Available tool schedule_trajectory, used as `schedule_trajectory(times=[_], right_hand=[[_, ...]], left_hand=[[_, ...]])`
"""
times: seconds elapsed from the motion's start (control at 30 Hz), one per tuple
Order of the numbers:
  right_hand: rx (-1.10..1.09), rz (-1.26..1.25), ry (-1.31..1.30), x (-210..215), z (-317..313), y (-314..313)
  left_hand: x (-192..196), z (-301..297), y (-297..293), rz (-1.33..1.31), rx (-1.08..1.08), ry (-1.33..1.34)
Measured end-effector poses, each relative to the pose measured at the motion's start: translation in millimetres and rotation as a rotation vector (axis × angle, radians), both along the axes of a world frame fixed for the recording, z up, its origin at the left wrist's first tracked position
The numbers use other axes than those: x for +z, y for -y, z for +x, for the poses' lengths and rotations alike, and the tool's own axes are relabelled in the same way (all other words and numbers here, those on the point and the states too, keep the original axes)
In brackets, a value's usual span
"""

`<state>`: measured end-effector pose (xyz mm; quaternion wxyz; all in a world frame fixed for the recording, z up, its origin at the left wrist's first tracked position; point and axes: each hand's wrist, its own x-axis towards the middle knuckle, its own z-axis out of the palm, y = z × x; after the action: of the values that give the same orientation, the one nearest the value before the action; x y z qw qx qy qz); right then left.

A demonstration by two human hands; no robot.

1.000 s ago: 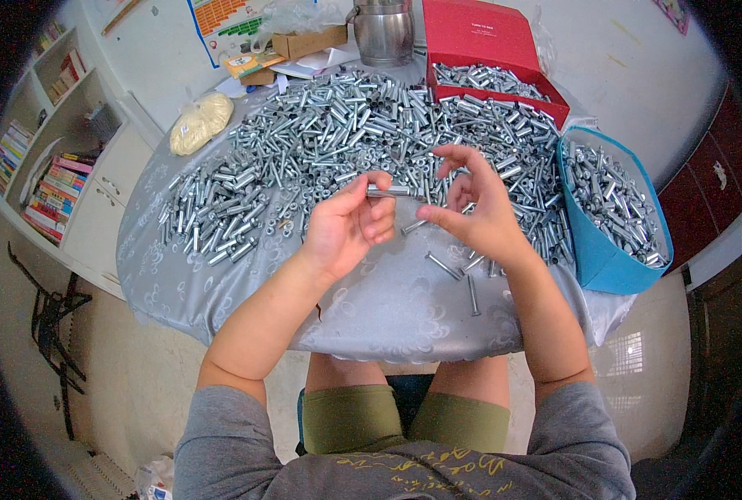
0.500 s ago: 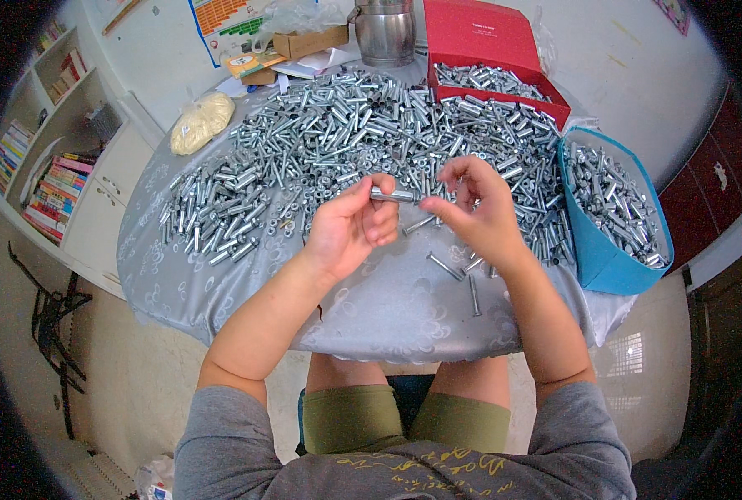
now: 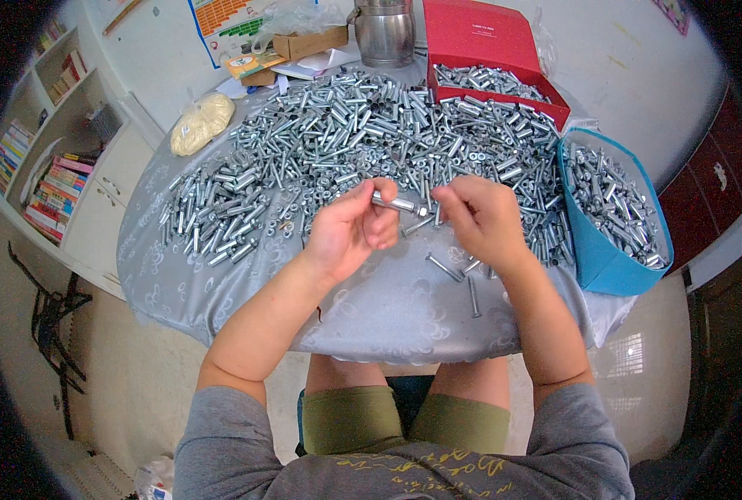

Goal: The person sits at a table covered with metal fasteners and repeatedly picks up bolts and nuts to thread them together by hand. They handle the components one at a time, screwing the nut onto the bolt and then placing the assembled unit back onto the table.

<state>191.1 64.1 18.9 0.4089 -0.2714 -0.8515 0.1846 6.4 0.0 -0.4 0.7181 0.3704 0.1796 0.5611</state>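
Observation:
My left hand [image 3: 347,227] is closed, its thumb and fingers gripping a shiny sleeve anchor [image 3: 396,202]. The anchor points to the right and tilts slightly down, with a nut on its free end. Just right of that end is my right hand [image 3: 483,218], apart from the anchor. Its fingers are curled in and the thumb pressed to them; whatever they hold, if anything, is hidden. Beyond both hands spreads a wide heap of metal bolts, sleeves and nuts [image 3: 337,125]. A few loose bolts, one lying lengthwise [image 3: 474,297], rest on the cloth near my right wrist.
A red box [image 3: 546,108] of metal parts stands at the back right, lid up. To the right is a blue fabric bin [image 3: 617,271] full of bolts. A bag of pale material [image 3: 202,123], a cardboard box [image 3: 311,42] and a steel pot [image 3: 385,33] line the far side.
My right hand has gone from spread fingers by the anchor's end to curled fingers, lower and slightly to the right. The anchor's free end has dipped, and its nut now shows.

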Motion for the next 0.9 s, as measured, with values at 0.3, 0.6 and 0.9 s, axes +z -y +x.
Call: schedule_trajectory(times=[0.3, 0.6, 0.9], right_hand=[[0.041, 0.169, -0.057, 12, -5, 12], [-0.056, 0.177, 0.046, 3, -4, 9], [-0.001, 0.113, -0.010, -1, -3, 2]], left_hand=[[2, 0, 2, -0.009, 0.042, -0.040], [2, 2, 2, 0.032, 0.039, -0.079], [1, 1, 0, 0.071, 0.030, -0.112]])
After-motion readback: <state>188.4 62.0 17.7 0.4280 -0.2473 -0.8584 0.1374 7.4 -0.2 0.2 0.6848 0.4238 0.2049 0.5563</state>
